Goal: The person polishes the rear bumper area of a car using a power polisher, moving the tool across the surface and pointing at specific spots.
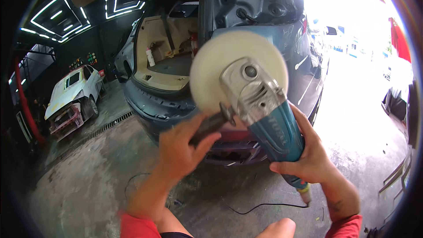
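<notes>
Both of my hands hold a teal electric rotary polisher (pixel 281 135) with a metal gear head and a round cream polishing pad (pixel 208 69). My left hand (pixel 181 145) is wrapped around the black side handle (pixel 211 125). Lower down, my right hand (pixel 310 152) grips the teal body, its thumb across the near side. The blurred pad is in front of the rear corner of a dark blue-grey car (pixel 158 105). Whether the pad touches the panel cannot be told. Above it is a bare tail-lamp recess (pixel 257 3).
The car's beige-lined cargo area (pixel 165 56) is exposed and contains a white bottle (pixel 150 57). A black power cord (pixel 261 205) trails over the concrete floor (pixel 99 185). At left, a partly stripped white car (pixel 72 89) stands beyond a drain grate (pixel 99 132). Metal legs (pixel 395 173) stand at right.
</notes>
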`<state>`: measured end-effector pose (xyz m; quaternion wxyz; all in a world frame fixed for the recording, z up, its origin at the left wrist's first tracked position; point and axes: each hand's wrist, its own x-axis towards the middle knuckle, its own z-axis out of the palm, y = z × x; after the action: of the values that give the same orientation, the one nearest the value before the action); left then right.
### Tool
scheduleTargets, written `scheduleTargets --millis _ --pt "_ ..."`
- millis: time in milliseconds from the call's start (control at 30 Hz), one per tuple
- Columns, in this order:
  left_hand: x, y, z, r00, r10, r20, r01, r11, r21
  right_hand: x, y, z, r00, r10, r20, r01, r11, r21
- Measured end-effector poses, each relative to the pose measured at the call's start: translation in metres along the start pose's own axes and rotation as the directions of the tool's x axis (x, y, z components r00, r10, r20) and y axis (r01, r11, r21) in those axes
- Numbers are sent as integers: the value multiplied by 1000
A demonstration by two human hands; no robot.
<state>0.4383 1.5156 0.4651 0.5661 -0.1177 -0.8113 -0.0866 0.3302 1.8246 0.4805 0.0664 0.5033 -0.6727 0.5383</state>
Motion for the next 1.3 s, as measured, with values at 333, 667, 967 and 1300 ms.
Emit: scheduleTargets --millis 333,667,967,1300 --pt "63 1 5 985 -168 -45 144 935 -323 39 -88 -31 985 170 -23 -171 965 -201" --pt "36 15 17 993 -108 -38 93 952 -290 19 -78 -41 994 109 13 -104 974 -202" --pt "88 -7 1 967 -252 -23 226 902 -367 72 -109 -38 982 190 -14 -187 949 -252" --pt "80 1 17 975 -215 -62 173 899 -403 54 -98 -43 987 149 -54 -158 947 -280"
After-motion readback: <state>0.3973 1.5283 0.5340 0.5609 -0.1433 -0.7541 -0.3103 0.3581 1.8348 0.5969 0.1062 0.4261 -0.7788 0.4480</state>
